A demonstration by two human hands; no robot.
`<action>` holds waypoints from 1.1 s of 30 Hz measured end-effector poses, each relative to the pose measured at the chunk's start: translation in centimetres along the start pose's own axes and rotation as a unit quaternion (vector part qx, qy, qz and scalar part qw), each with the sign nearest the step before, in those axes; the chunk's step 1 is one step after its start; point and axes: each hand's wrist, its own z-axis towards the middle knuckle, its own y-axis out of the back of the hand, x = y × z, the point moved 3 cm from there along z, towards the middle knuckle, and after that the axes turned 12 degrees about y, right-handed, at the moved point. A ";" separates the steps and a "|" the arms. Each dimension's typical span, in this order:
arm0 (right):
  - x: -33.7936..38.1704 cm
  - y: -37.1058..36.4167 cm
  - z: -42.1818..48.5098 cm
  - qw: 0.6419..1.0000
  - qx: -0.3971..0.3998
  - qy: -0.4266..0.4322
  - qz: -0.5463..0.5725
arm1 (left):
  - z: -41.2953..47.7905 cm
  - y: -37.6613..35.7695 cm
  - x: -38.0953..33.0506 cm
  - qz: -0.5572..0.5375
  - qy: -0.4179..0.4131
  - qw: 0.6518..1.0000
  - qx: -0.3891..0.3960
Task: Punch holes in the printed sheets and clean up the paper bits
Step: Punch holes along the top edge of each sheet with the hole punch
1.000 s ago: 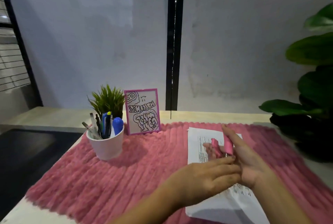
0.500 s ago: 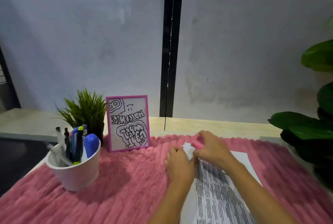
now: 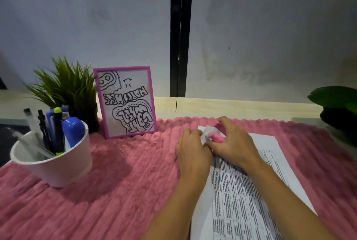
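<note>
The sheets (image 3: 241, 191) lie on the right half of the mat (image 3: 116, 191), running from its near edge towards its far edge. Both hands meet at the sheets' far left corner. The right hand (image 3: 233, 143) has its fingers curled round a small pink punch (image 3: 216, 136), thumb at the near side and fingers over the top. That looks like a grasp meant to squeeze it down. The left hand (image 3: 191, 145) has its fingers bent against the same corner, where the paper is lifted and crumpled. It appears to pinch that corner and feed it into the punch's slot while holding the stack from sliding on the furry mat. The slot itself is hidden by the fingers, so I cannot tell how far the paper is in. I judge this to be the punching step. No paper bits can be made out on the mat.

Near the mat's left edge stands a white cup (image 3: 58, 170) holding several pens (image 3: 43, 129) and a fat blue marker (image 3: 74, 131), all upright or leaning on the rim. Behind it are a small plant (image 3: 65, 89) and a pink frame (image 3: 125, 102) at the mat's far edge, well apart from the hands. The tabletop (image 3: 241, 107) shows beyond the mat.
</note>
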 end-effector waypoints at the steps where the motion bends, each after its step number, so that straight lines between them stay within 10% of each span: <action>1: 0.0 0.1 0.0 1.000 -0.006 0.002 -0.001 | 0.1 0.0 0.1 -0.012 0.008 1.000 -0.002; 33: -0.7 -0.2 0.2 0.998 -0.029 0.039 0.043 | 3.1 -1.0 -0.1 0.021 0.037 0.999 -0.008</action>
